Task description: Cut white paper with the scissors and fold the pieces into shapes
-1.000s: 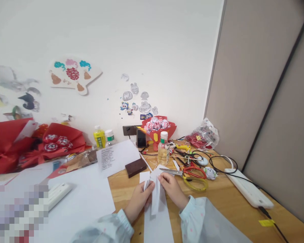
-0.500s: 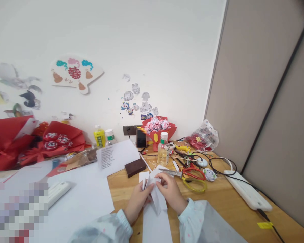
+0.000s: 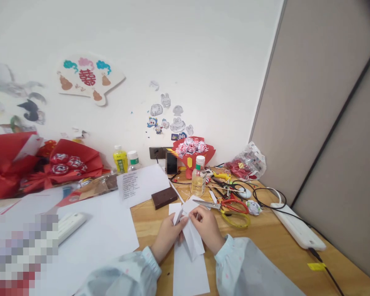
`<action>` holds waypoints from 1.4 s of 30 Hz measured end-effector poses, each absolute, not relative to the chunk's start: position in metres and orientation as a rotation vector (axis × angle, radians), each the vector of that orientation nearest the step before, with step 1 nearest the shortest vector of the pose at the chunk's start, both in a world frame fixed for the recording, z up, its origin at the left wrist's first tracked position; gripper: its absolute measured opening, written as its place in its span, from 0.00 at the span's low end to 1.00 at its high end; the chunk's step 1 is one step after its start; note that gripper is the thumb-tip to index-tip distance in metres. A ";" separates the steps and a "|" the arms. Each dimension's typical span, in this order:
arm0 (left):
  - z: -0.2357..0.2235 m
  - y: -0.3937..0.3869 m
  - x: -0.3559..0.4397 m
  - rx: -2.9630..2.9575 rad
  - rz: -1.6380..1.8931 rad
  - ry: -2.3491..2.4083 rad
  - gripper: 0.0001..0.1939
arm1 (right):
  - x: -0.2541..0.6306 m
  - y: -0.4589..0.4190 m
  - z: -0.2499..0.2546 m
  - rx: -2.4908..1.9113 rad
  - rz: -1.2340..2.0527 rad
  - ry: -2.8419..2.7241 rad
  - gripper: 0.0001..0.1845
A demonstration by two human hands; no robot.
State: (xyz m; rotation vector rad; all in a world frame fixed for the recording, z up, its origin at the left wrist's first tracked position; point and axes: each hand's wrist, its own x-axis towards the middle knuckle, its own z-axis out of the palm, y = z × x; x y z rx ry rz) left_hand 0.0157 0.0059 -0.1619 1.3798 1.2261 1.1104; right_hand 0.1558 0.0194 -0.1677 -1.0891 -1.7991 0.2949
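Observation:
A folded white paper [image 3: 192, 238] with several flaps is held up between both hands, over the front middle of the table. My left hand [image 3: 169, 233] is closed on its left side, thumb on top and fingers underneath. With thumb and fingertips, my right hand [image 3: 205, 225] pinches the paper's upper right edge. Under the hands lies a white paper strip [image 3: 191, 275] running toward me. Just beyond the right hand are scissors with red handles [image 3: 234, 206] and a yellow-handled pair [image 3: 236, 220], blades pointing left.
A dark brown block [image 3: 164, 197], a printed sheet [image 3: 143, 185] and a bottle [image 3: 199, 179] stand or lie behind the hands. Large white sheets [image 3: 107, 230] cover the left. Rightward are a paper rose [image 3: 253, 207], black cables [image 3: 269, 197] and a white power bank [image 3: 299, 226]. Red bouquets [image 3: 193, 152] line the wall.
The view has tilted and shifted slightly. Both hands keep their grip on the paper; the right fingers have moved a little down along its edge.

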 end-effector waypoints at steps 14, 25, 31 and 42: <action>-0.157 0.004 0.011 1.228 1.132 1.118 0.23 | 0.160 0.011 -0.159 -0.871 0.286 -2.036 0.08; -0.159 0.007 0.012 1.319 1.183 1.124 0.19 | 0.155 0.025 -0.170 -0.957 0.882 -1.637 0.04; -0.154 0.005 0.012 1.402 1.197 1.233 0.17 | 0.155 0.027 -0.173 -0.949 1.006 -1.563 0.05; -0.153 0.006 0.009 1.575 1.250 1.321 0.17 | 0.154 0.026 -0.174 -0.915 1.033 -1.643 0.13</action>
